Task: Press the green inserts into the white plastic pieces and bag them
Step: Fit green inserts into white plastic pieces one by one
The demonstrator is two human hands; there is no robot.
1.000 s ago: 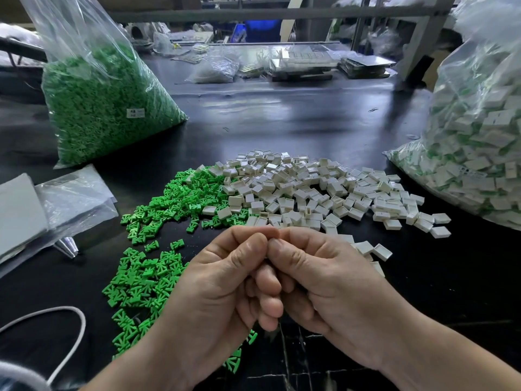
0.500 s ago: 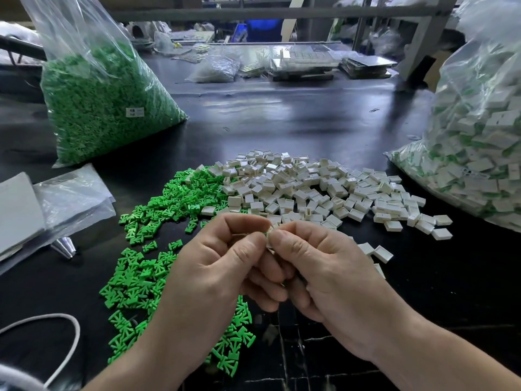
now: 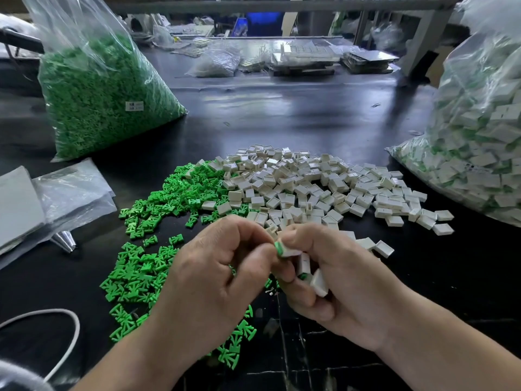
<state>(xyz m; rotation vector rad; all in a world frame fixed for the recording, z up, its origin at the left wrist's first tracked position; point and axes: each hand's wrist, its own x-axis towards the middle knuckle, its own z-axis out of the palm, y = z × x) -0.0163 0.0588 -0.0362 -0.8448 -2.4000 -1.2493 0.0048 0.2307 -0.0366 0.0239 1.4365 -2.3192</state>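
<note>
My left hand (image 3: 214, 275) and my right hand (image 3: 338, 280) meet low in the middle of the head view. Between their fingertips sits a white plastic piece (image 3: 290, 251) with a green insert (image 3: 279, 247) showing at its left end. My right hand also curls around two more white pieces (image 3: 318, 282), one with green at its end. Loose green inserts (image 3: 146, 261) lie spread on the black table to the left. A heap of white pieces (image 3: 307, 187) lies beyond my hands. A clear bag of assembled pieces (image 3: 479, 148) stands at the right.
A big clear bag of green inserts (image 3: 98, 94) stands at the back left. Flat plastic bags (image 3: 67, 198) and a grey sheet lie at the left edge. A white cable (image 3: 67, 334) loops at the lower left. Trays and bags crowd the table's far side.
My hands have drawn slightly apart and opened up; the white piece with its green insert now shows between the fingertips, and the spare white pieces in my right hand are visible.
</note>
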